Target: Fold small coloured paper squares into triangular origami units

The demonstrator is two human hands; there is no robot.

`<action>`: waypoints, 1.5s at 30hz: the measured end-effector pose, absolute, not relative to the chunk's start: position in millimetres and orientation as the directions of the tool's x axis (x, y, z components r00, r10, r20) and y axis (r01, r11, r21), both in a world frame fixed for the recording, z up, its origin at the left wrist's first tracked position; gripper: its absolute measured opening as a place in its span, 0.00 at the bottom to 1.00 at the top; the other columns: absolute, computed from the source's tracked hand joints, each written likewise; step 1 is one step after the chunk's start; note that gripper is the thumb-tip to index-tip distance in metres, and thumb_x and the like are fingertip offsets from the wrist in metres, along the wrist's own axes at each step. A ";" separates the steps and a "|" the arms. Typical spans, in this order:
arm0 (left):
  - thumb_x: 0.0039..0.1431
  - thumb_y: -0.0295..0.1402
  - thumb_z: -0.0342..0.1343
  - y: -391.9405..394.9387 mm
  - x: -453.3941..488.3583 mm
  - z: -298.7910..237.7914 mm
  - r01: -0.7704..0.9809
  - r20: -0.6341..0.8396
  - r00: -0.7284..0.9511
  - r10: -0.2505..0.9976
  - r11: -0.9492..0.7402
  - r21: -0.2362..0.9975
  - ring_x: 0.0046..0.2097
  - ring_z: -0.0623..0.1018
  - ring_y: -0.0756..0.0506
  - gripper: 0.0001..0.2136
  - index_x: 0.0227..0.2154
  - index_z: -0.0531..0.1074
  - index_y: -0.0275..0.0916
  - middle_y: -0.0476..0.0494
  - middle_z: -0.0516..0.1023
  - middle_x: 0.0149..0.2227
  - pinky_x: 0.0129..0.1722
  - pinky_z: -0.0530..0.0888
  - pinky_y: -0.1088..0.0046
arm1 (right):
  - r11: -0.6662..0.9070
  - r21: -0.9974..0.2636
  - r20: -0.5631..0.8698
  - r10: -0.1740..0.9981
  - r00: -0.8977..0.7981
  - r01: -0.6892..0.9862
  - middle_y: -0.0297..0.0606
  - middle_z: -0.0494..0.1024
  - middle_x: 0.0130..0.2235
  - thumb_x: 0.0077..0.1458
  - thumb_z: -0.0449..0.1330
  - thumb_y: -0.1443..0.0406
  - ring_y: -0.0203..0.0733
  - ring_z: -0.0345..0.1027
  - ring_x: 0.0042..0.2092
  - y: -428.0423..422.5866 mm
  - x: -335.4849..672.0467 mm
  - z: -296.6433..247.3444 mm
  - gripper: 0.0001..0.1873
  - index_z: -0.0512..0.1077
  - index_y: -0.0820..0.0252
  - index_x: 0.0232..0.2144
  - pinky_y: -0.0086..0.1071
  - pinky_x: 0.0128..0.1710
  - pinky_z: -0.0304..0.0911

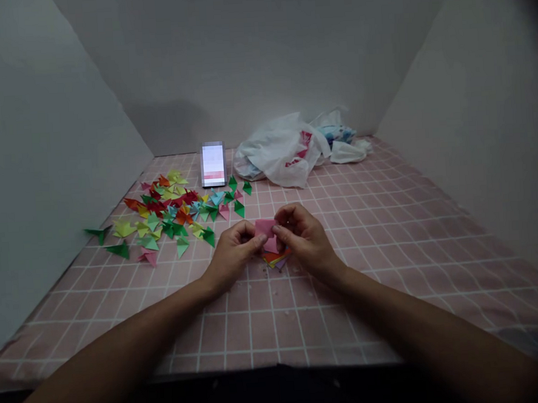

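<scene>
A small pink sheet of origami paper (264, 227) is held up between my two hands near the middle of the table. My left hand (232, 250) pinches its left edge between thumb and fingers. On the other side, my right hand (308, 241) pinches the right edge, thumb in front. Just below lies a small stack of coloured paper squares (275, 260), with orange, yellow and purple edges showing; my hands partly cover it. To the left spreads a heap of folded paper cranes (173, 207) in red, green, yellow, orange, pink and blue.
A phone (213, 164) with a lit, blurred screen stands upright behind the cranes. Crumpled white plastic bags (284, 149) lie at the back. Pale walls enclose the left, back and right sides. A pink checked cloth (388, 218) covers the table.
</scene>
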State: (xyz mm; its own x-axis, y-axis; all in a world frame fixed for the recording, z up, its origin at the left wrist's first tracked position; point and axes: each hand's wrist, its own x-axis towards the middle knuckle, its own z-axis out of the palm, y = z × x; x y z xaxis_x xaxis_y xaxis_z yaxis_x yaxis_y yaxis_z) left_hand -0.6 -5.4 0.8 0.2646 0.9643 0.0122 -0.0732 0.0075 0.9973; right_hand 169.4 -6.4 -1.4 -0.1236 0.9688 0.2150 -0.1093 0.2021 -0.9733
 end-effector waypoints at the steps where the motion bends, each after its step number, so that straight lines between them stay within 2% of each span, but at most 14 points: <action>1: 0.50 0.39 0.68 -5.7 -0.5 1.7 -0.068 0.015 0.247 0.969 0.002 0.998 0.25 0.72 0.53 0.14 0.25 0.70 0.37 0.53 0.74 0.23 0.28 0.70 0.77 | 0.217 -0.970 0.229 0.967 -0.110 -0.112 0.25 0.69 0.27 0.54 0.64 0.64 0.31 0.65 0.22 -6.9 169.2 -1.4 0.09 0.66 0.55 0.34 0.28 0.21 0.60; 5: 0.52 0.39 0.66 -6.4 -0.3 4.4 -0.023 0.009 0.202 0.979 -0.004 1.000 0.25 0.73 0.52 0.12 0.25 0.72 0.36 0.51 0.74 0.22 0.28 0.70 0.76 | 0.239 -0.968 0.247 0.961 -0.123 -0.080 0.26 0.69 0.27 0.54 0.65 0.64 0.30 0.64 0.22 -8.0 169.4 -1.9 0.10 0.66 0.56 0.33 0.28 0.21 0.59; 13: 0.51 0.39 0.67 -4.7 -0.4 1.0 -0.015 0.046 0.240 0.970 -0.044 0.999 0.25 0.73 0.52 0.12 0.25 0.73 0.36 0.51 0.73 0.23 0.26 0.71 0.77 | 0.103 -0.977 0.134 0.977 -0.165 -0.185 0.26 0.71 0.22 0.51 0.67 0.62 0.31 0.64 0.22 -6.4 169.5 -2.9 0.10 0.69 0.57 0.29 0.28 0.22 0.59; 16: 0.50 0.35 0.67 -4.9 0.8 0.2 -0.063 0.112 0.210 0.971 -0.101 0.993 0.28 0.75 0.52 0.10 0.31 0.74 0.36 0.51 0.75 0.28 0.29 0.73 0.77 | 0.042 -0.967 0.084 0.984 -0.159 -0.250 0.27 0.73 0.21 0.51 0.68 0.61 0.31 0.65 0.21 -6.0 169.1 -3.4 0.11 0.68 0.57 0.27 0.27 0.23 0.60; 18: 0.49 0.31 0.68 -5.4 1.7 0.3 -0.100 0.168 0.155 0.973 -0.154 0.983 0.32 0.76 0.52 0.13 0.35 0.72 0.37 0.50 0.76 0.32 0.33 0.75 0.77 | 0.006 -0.953 0.050 0.989 -0.136 -0.304 0.27 0.74 0.20 0.50 0.68 0.61 0.31 0.65 0.21 -6.4 168.7 -3.4 0.13 0.67 0.57 0.27 0.26 0.23 0.61; 20: 0.48 0.29 0.68 -6.0 2.0 0.2 -0.105 0.197 0.126 0.972 -0.184 0.977 0.34 0.77 0.52 0.13 0.35 0.70 0.38 0.51 0.76 0.33 0.36 0.76 0.76 | -0.023 -0.939 0.024 0.991 -0.135 -0.342 0.28 0.75 0.20 0.49 0.69 0.60 0.31 0.66 0.21 -7.2 168.1 -3.3 0.14 0.67 0.57 0.27 0.26 0.23 0.62; 25: 0.52 0.32 0.67 -6.1 1.0 -1.2 -0.067 0.174 0.147 0.974 -0.166 0.984 0.32 0.77 0.52 0.09 0.30 0.71 0.37 0.51 0.76 0.29 0.35 0.76 0.76 | -0.033 -0.929 0.009 0.994 -0.113 -0.368 0.28 0.75 0.19 0.49 0.70 0.59 0.32 0.66 0.21 -9.9 166.4 -3.8 0.14 0.68 0.57 0.28 0.25 0.23 0.62; 34: 0.52 0.31 0.66 -8.0 1.3 -2.3 0.001 0.208 0.126 0.970 -0.210 0.978 0.33 0.77 0.51 0.07 0.31 0.73 0.37 0.50 0.77 0.31 0.35 0.74 0.75 | -0.055 -0.895 -0.012 0.995 -0.099 -0.443 0.29 0.77 0.20 0.48 0.71 0.59 0.32 0.68 0.22 -11.5 163.5 -5.0 0.16 0.67 0.57 0.28 0.24 0.24 0.62; 40: 0.55 0.31 0.64 -9.4 2.6 1.3 -0.091 0.240 0.124 0.963 -0.230 0.969 0.33 0.78 0.52 0.08 0.35 0.71 0.38 0.50 0.76 0.32 0.37 0.77 0.75 | -0.105 -0.874 -0.050 0.991 -0.127 -0.475 0.30 0.78 0.21 0.46 0.72 0.59 0.32 0.68 0.21 -10.9 163.2 -5.7 0.16 0.67 0.57 0.28 0.24 0.22 0.61; 45: 0.54 0.32 0.65 -9.8 2.8 1.8 -0.056 0.270 0.131 0.954 -0.265 0.963 0.34 0.78 0.51 0.09 0.36 0.71 0.38 0.49 0.76 0.33 0.38 0.77 0.74 | -0.112 -0.874 -0.055 0.989 -0.134 -0.472 0.29 0.77 0.21 0.47 0.72 0.59 0.31 0.68 0.21 -9.8 163.9 -7.4 0.17 0.67 0.56 0.28 0.25 0.22 0.61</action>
